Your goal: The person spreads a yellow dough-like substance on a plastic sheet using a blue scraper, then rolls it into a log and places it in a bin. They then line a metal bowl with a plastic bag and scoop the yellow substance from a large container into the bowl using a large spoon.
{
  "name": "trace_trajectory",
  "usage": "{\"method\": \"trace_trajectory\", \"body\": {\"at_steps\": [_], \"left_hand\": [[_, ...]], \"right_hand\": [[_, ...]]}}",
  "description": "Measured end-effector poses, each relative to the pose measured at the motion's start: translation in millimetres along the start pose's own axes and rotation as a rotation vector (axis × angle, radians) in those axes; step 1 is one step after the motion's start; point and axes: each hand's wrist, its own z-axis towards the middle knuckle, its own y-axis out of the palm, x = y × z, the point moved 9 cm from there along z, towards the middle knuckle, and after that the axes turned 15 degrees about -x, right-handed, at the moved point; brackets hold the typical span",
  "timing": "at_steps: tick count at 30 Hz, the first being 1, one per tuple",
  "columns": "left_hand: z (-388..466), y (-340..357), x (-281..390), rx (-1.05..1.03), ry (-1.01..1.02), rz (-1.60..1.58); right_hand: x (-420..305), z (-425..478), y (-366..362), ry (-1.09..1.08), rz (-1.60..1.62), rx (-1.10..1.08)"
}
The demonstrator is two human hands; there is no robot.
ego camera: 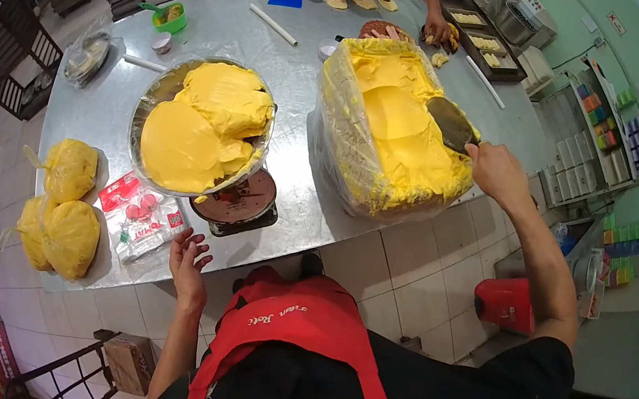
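My right hand [498, 171] grips the handle of a broad dark scoop [451, 124], whose blade rests against the yellow creamy spread [399, 118] at the right side of a plastic-lined box [340, 133]. Near the table's front edge, my left hand [189, 257] is held with fingers apart and nothing in it. Beyond that hand, a round metal bowl [137, 134] heaped with the same yellow spread sits partly over a scale with a round brown plate [240, 199]. A pack of printed plastic bags [142, 217] lies beside the left hand, left of the scale.
Several tied bags of yellow spread [71, 170] sit at the metal table's [274, 243] left end. A green bowl [171, 17], blue scraper [285, 0] and white rods [273, 25] lie farther back. Across the table, a co-worker's hand [437, 27] is near bananas and dark trays [480, 36].
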Motion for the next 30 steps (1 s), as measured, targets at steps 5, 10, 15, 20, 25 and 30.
{"method": "trace_trajectory", "body": {"at_steps": [5, 10, 15, 20, 25, 30], "left_hand": [[-6.9, -6.9, -1.8, 0.118, 0.016, -0.008], [-7.2, -9.7, 6.9, 0.152, 0.05, 0.0], [4.2, -23.7, 22.4, 0.164, 0.086, -0.003], [16.2, -58.3, 70.1, 0.242, 0.18, 0.02], [73.7, -50.7, 150.6, 0.105, 0.272, 0.053], [118.4, -14.5, 178.1, 0.053, 0.271, 0.055]], "right_hand": [[-38.9, 12.7, 11.7, -0.134, -0.022, -0.243], [-61.4, 28.7, 33.2, -0.257, 0.0, -0.305], [-74.6, 28.6, 35.9, -0.442, 0.105, -0.297], [-54.8, -0.7, 14.2, -0.21, 0.666, -0.451], [-141.0, -11.2, -50.0, -0.581, 0.522, 0.111], [-298.6, -8.2, -74.2, -0.838, 0.505, 0.162]]}}
